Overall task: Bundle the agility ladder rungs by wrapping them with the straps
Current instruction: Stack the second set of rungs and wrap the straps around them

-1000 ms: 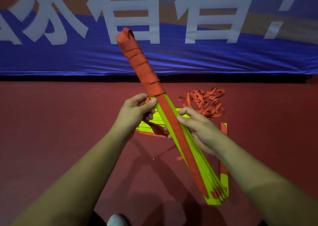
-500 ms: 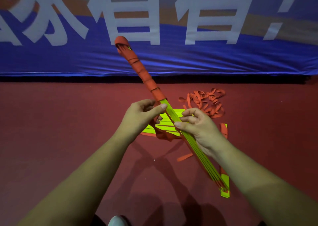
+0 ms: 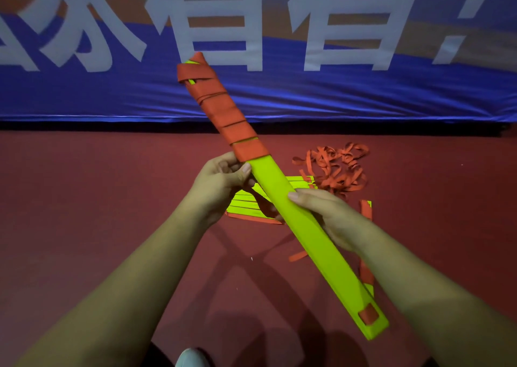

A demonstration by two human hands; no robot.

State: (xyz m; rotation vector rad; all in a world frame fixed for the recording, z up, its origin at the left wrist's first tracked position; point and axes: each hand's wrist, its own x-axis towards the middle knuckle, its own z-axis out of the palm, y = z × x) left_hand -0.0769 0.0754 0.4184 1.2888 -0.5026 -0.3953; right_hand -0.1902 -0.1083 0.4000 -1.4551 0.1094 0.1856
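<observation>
The stack of flat neon-yellow plastic rungs (image 3: 307, 240) is held slanted above the red floor (image 3: 84, 198), gripped mid-length by the right hand (image 3: 330, 215) for support. The last turn of the orange woven strap (image 3: 223, 109) is pinched by the left hand (image 3: 221, 182), presumably for tension.

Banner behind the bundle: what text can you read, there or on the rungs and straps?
"有有!" in white on the blue banner, tops cut off by the frame.
Unreadable: the leftmost character, cropped and blurred.
None on the rung bundle or strap wrap.
</observation>
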